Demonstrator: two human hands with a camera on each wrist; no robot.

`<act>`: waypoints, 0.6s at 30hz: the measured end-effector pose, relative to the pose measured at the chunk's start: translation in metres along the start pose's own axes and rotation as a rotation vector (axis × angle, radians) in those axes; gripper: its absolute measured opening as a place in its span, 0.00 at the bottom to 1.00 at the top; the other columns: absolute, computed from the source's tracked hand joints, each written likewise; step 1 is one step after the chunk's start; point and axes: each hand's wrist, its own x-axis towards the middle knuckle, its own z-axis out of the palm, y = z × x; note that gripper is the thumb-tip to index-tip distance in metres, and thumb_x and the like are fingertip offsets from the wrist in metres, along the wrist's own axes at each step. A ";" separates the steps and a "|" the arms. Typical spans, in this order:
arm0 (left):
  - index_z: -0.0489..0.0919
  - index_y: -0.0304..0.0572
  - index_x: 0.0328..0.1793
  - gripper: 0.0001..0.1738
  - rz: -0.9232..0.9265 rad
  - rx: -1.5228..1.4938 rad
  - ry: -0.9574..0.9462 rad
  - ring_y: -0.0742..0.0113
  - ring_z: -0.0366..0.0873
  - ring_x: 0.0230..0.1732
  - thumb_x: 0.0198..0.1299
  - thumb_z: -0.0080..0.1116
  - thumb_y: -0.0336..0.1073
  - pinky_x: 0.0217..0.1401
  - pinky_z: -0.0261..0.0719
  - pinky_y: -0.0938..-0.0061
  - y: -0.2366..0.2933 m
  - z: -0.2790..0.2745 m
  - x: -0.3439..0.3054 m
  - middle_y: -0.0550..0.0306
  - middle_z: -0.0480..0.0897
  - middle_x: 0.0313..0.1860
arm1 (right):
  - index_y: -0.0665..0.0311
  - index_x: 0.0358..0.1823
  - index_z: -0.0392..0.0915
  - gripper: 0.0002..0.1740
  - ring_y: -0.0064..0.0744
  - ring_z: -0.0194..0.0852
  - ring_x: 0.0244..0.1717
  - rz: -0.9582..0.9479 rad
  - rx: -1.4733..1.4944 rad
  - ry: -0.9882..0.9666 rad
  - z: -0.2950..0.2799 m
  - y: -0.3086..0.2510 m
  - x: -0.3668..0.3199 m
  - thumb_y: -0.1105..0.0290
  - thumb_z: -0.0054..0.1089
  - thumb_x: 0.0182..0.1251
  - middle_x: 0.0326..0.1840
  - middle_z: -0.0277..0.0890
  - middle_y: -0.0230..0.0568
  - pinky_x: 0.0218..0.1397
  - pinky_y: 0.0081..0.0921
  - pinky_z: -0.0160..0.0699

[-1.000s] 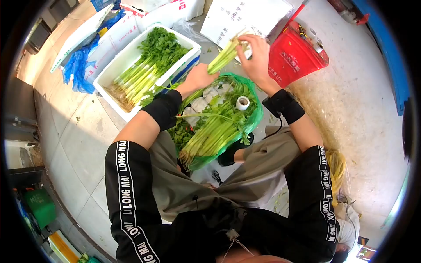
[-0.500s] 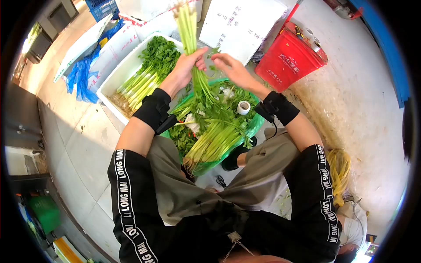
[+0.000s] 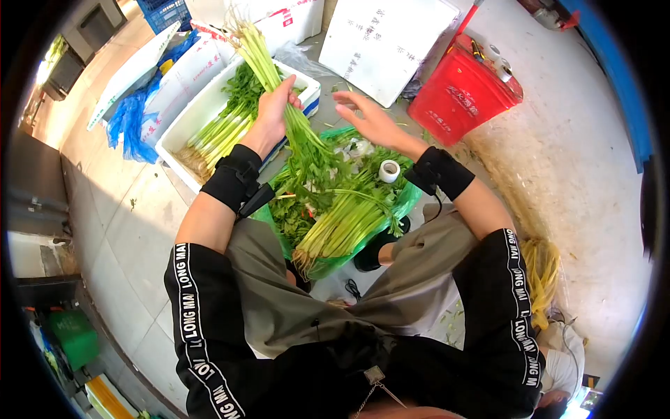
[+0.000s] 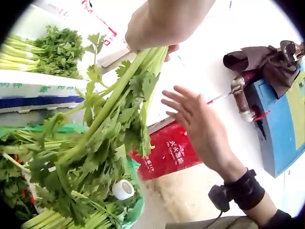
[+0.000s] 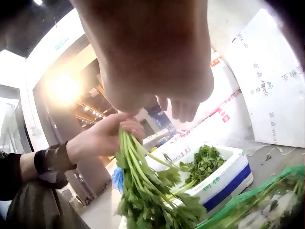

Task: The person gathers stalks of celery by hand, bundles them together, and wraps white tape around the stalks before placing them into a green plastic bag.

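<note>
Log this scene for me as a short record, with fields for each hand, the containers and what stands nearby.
Left hand: grips a bunch of celery, root ends up, leaves hanging over the green bag
Right hand: fingers extended, apart from the bunch, holding nothing
Green bag: open at the top, more celery inside, a white roll lying on the greens
White foam box: celery laid inside, blue stripe along its side
Nearby: a red bucket and a white panel with writing
</note>
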 end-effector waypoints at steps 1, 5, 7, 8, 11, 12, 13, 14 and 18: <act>0.68 0.46 0.27 0.18 -0.003 0.002 -0.006 0.68 0.69 0.21 0.65 0.64 0.39 0.31 0.75 0.68 -0.003 0.004 -0.001 0.64 0.68 0.18 | 0.66 0.69 0.67 0.28 0.37 0.71 0.67 0.003 -0.002 0.006 0.000 -0.003 0.006 0.53 0.49 0.79 0.68 0.71 0.47 0.68 0.35 0.68; 0.70 0.46 0.27 0.18 -0.046 0.179 -0.059 0.68 0.71 0.22 0.68 0.61 0.43 0.30 0.74 0.68 -0.022 0.016 -0.009 0.62 0.70 0.19 | 0.74 0.71 0.61 0.37 0.42 0.66 0.72 0.060 0.373 0.127 0.007 -0.027 0.024 0.51 0.57 0.74 0.71 0.67 0.54 0.69 0.35 0.69; 0.73 0.42 0.27 0.18 -0.016 0.305 -0.131 0.68 0.73 0.21 0.66 0.61 0.44 0.27 0.73 0.69 -0.033 0.025 -0.017 0.59 0.74 0.18 | 0.77 0.71 0.59 0.41 0.45 0.65 0.73 0.069 0.445 0.178 0.005 -0.045 0.030 0.50 0.61 0.72 0.72 0.65 0.60 0.69 0.36 0.70; 0.73 0.42 0.27 0.18 -0.011 0.308 -0.146 0.68 0.73 0.21 0.66 0.61 0.44 0.27 0.73 0.69 -0.037 0.031 -0.023 0.59 0.74 0.18 | 0.76 0.71 0.59 0.40 0.43 0.67 0.70 0.144 0.493 0.215 0.006 -0.055 0.030 0.52 0.61 0.72 0.68 0.68 0.58 0.66 0.36 0.72; 0.76 0.38 0.30 0.16 0.026 0.790 -0.245 0.70 0.73 0.19 0.64 0.62 0.43 0.26 0.71 0.71 -0.045 0.047 -0.042 0.61 0.76 0.19 | 0.74 0.68 0.61 0.36 0.39 0.74 0.63 0.217 0.650 0.230 -0.003 -0.055 0.032 0.55 0.63 0.71 0.60 0.74 0.54 0.60 0.35 0.77; 0.76 0.38 0.30 0.16 0.028 0.798 -0.254 0.70 0.73 0.19 0.64 0.62 0.43 0.26 0.71 0.71 -0.045 0.049 -0.044 0.61 0.76 0.19 | 0.73 0.65 0.65 0.32 0.37 0.78 0.57 0.219 0.762 0.189 -0.003 -0.048 0.033 0.57 0.64 0.70 0.55 0.77 0.52 0.57 0.33 0.80; 0.76 0.38 0.31 0.16 0.023 0.819 -0.290 0.70 0.73 0.19 0.64 0.62 0.43 0.26 0.71 0.71 -0.045 0.050 -0.046 0.61 0.76 0.18 | 0.71 0.58 0.70 0.26 0.33 0.81 0.47 0.191 0.892 0.221 -0.001 -0.041 0.033 0.60 0.66 0.69 0.48 0.78 0.43 0.52 0.30 0.81; 0.77 0.38 0.31 0.16 0.017 0.840 -0.324 0.70 0.74 0.19 0.64 0.62 0.43 0.26 0.71 0.71 -0.045 0.050 -0.047 0.61 0.76 0.18 | 0.71 0.58 0.70 0.26 0.33 0.81 0.47 0.188 0.896 0.227 0.000 -0.034 0.031 0.60 0.66 0.69 0.48 0.78 0.43 0.52 0.30 0.81; 0.77 0.36 0.29 0.18 0.032 0.950 -0.353 0.70 0.76 0.19 0.63 0.62 0.43 0.27 0.72 0.71 -0.047 0.043 -0.044 0.59 0.77 0.18 | 0.70 0.54 0.72 0.21 0.34 0.82 0.47 0.291 0.752 0.243 0.000 -0.031 0.021 0.64 0.65 0.69 0.46 0.80 0.42 0.58 0.35 0.80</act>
